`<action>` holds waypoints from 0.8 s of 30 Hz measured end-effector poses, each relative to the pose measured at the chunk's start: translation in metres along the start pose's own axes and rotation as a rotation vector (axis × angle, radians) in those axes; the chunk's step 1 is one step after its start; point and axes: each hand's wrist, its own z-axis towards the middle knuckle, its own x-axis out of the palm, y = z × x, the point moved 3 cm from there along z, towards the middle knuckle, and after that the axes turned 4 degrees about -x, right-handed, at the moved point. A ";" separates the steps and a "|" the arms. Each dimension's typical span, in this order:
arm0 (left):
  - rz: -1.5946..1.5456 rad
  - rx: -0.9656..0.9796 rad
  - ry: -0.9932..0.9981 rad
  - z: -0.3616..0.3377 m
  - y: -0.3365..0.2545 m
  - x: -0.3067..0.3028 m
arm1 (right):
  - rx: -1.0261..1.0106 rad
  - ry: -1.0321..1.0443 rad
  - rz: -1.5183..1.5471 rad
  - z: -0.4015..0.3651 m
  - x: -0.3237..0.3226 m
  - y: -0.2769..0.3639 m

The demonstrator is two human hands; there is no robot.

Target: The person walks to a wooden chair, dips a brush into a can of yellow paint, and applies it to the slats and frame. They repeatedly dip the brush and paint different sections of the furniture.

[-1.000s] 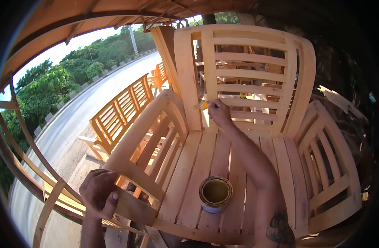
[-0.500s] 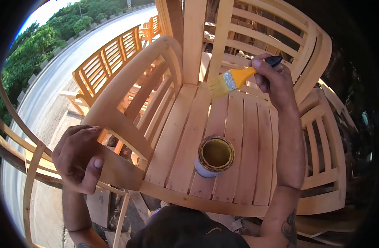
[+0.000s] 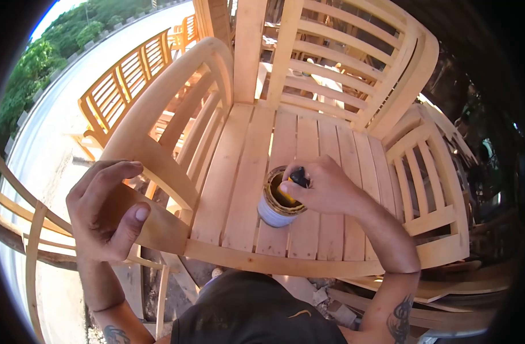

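My right hand (image 3: 320, 182) is closed around the yellow and black handle of a paintbrush (image 3: 297, 177), whose bristles are down inside an open can (image 3: 277, 215) and hidden by its rim. The can stands on the slatted wooden seat (image 3: 234, 195) of a bench, near the seat's front edge. On the left, my left hand (image 3: 105, 212) is held over the front end of the curved armrest (image 3: 137, 129), fingers apart and bent, with nothing in it.
The slatted backrest (image 3: 343, 57) rises behind the seat, beside an upright wooden post (image 3: 249, 51). Another slatted bench (image 3: 125, 74) stands by the road at the upper left. A second slatted side panel (image 3: 426, 178) is at the right.
My right hand has come down and toward me, taking the brush from above the seat into the can. My left hand keeps nearly the same place and shape. The view has shifted slightly.
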 end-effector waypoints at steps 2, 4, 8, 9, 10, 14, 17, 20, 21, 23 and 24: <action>-0.003 -0.005 0.007 0.000 -0.001 0.000 | 0.067 0.003 0.000 -0.002 -0.002 0.000; -0.009 -0.001 0.014 0.000 0.000 -0.001 | 0.151 -0.036 0.047 -0.006 -0.013 0.000; -0.012 -0.004 0.016 0.000 0.000 -0.001 | 0.243 -0.215 0.218 -0.024 -0.043 -0.012; -0.017 -0.011 0.017 0.000 -0.001 -0.001 | 0.247 -0.258 0.238 -0.028 -0.047 -0.019; -0.022 -0.018 0.018 0.001 -0.001 -0.001 | 0.251 -0.301 0.259 -0.032 -0.050 -0.026; -0.023 -0.019 0.015 0.001 -0.001 0.000 | 0.244 -0.397 0.389 -0.043 -0.059 -0.037; -0.023 -0.021 0.015 0.001 -0.001 -0.001 | 0.305 -0.413 0.341 -0.046 -0.068 -0.034; -0.025 -0.024 0.009 0.000 -0.001 0.000 | 0.305 -0.410 0.340 -0.047 -0.073 -0.026; -0.022 -0.026 0.009 0.000 -0.001 -0.001 | 0.306 -0.417 0.336 -0.047 -0.074 -0.027; -0.017 -0.026 0.009 0.000 -0.001 -0.001 | 0.306 -0.430 0.327 -0.049 -0.077 -0.028; -0.014 -0.023 0.008 0.000 -0.001 -0.001 | 0.301 -0.442 0.350 -0.051 -0.079 -0.029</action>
